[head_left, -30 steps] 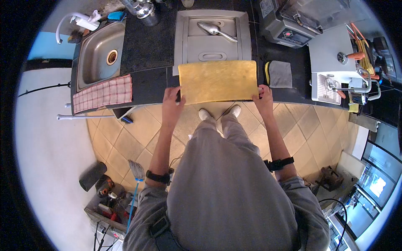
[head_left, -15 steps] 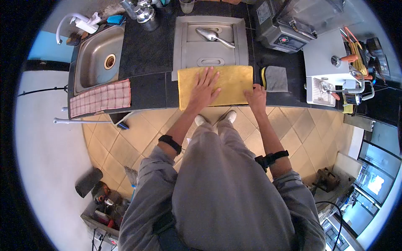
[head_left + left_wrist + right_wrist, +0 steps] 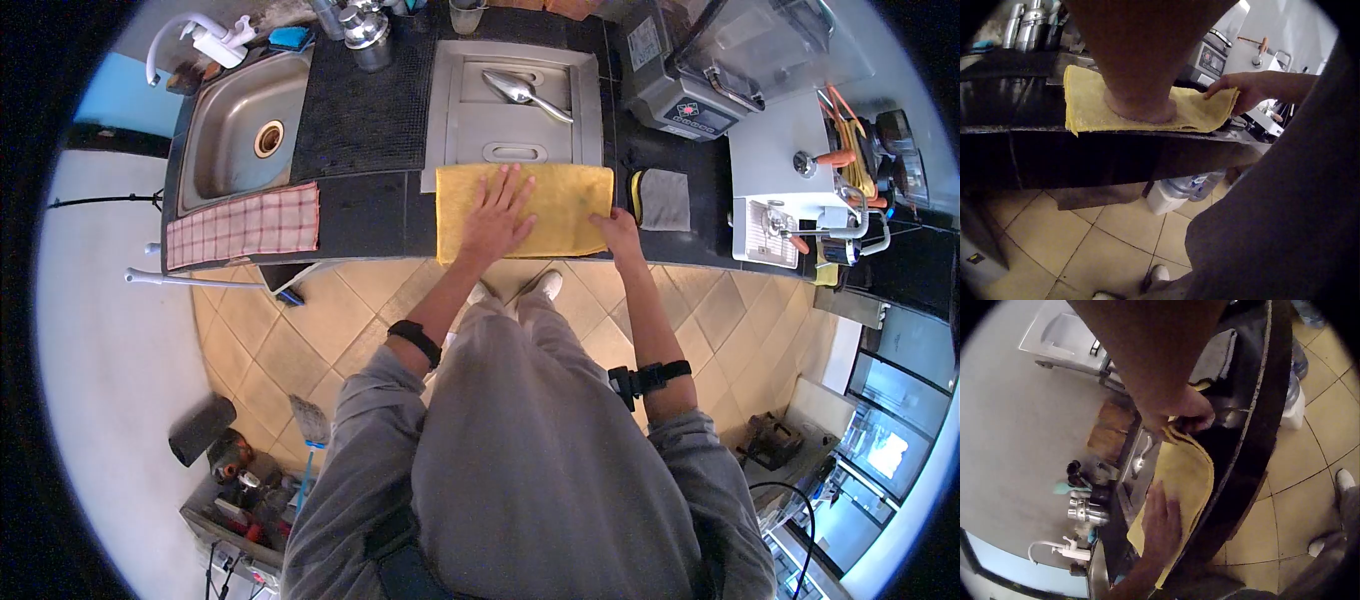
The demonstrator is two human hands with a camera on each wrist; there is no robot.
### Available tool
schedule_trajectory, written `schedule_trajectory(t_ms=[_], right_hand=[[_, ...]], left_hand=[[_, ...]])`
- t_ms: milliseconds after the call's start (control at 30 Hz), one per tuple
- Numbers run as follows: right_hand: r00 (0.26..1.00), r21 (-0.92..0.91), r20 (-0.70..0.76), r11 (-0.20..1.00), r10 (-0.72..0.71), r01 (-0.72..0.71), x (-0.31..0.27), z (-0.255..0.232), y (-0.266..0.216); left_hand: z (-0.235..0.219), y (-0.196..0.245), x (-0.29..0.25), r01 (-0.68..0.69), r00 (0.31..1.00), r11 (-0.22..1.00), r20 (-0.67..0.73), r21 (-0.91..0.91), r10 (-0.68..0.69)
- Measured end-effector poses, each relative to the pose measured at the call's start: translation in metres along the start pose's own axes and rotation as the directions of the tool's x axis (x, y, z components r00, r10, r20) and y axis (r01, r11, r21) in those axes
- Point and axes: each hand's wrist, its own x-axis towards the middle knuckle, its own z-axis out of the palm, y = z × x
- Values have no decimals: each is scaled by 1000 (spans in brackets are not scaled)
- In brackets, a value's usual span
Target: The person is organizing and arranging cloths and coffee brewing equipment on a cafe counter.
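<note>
Evidently, my left hand (image 3: pixel 496 220), fingers spread, lies flat on the yellow cloth (image 3: pixel 565 212), probably anchoring it against sliding, while my right hand (image 3: pixel 621 236) pinches its right end, slightly raised. The folded cloth lies along the front of the bench (image 3: pixel 365 210), overlapping the steel panel (image 3: pixel 475 128).

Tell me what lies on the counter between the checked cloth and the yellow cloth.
The head view shows only bare black counter between the checked cloth and the yellow cloth; the black mat lies farther back.
</note>
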Motion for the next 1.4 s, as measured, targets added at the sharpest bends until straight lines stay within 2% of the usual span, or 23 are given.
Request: schedule_trajectory(t_ms=[33,100,133,233,333,433,533,567,600,633,667,733,767,833,900,967,1000,1067,1133,1200,1300,1367,1400], right_hand=[[1000,-4,3,1000,-4,4,-1,3,-5],[969,107,14,964,-248,245,-9,17,-17],[968,105,19,963,-252,248,-15,24,-26],[930,-145,48,919,-365,368,-38,49,-52],[866,-252,62,832,-496,494,-59,87,-75],[898,-413,152,799,-412,436,-74,120,-91],[875,-402,240,777,-421,484,-79,152,-93],[854,-396,298,759,-426,517,-75,164,-86],[854,-393,298,760,-427,517,-76,171,-85],[841,-398,344,746,-418,534,-77,178,-85],[826,-403,390,731,-408,551,-79,182,-84],[827,-424,413,724,-380,544,-82,183,-87],[834,-378,439,774,-334,508,-82,179,-87],[834,-334,471,817,-287,470,-76,168,-81],[707,-378,323,599,-629,705,-62,153,-66],[700,-437,261,564,-665,700,-44,142,-52],[685,-497,197,531,-702,687,-38,137,-53],[690,-455,212,555,-692,697,-26,129,-54],[698,-412,225,583,-680,700,-12,121,-58],[618,-411,354,477,-702,777,4,113,-63],[578,-408,488,415,-654,814,19,97,-81],[581,-382,451,442,-677,812,41,88,-69],[587,-356,411,470,-697,808,49,82,-63]], left_hand=[[0,0,0,4,1000,1000,-4,0,-4],[1,-2,0,-8,1000,1000,-17,-23,8],[-1,-3,-2,-3,1000,1000,-21,-20,2],[-8,-7,-16,52,997,990,-51,-135,-59],[-13,-10,-31,150,989,989,7,2,-150],[-6,-16,-36,151,986,985,57,80,-156],[8,-35,-42,119,990,992,66,29,-121],[5,-37,-43,287,933,693,30,-661,-358],[2,-39,-43,196,829,-2,167,-981,-534],[9,-54,-46,194,806,305,-26,-933,-592],[14,-67,-55,195,806,306,-26,-932,-592],[-22,-76,-55,287,751,93,164,-953,-639],[-46,-70,-51,319,673,-95,296,-943,-677],[-49,-73,-48,392,639,-71,327,-917,-696],[-46,-78,-48,464,601,-51,357,-884,-715],[-34,-84,-52,446,741,209,228,-870,-631],[-36,-84,-52,446,741,209,227,-870,-632],[-39,-81,-51,346,787,165,190,-924,-587],[-53,-70,-46,355,794,136,222,-925,-566],[-69,-52,-40,370,799,104,259,-923,-543],[-83,-16,-23,302,870,218,174,-928,-462],[-83,6,-12,205,909,58,168,-977,-383],[-78,13,-8,202,906,55,165,-978,-390]])
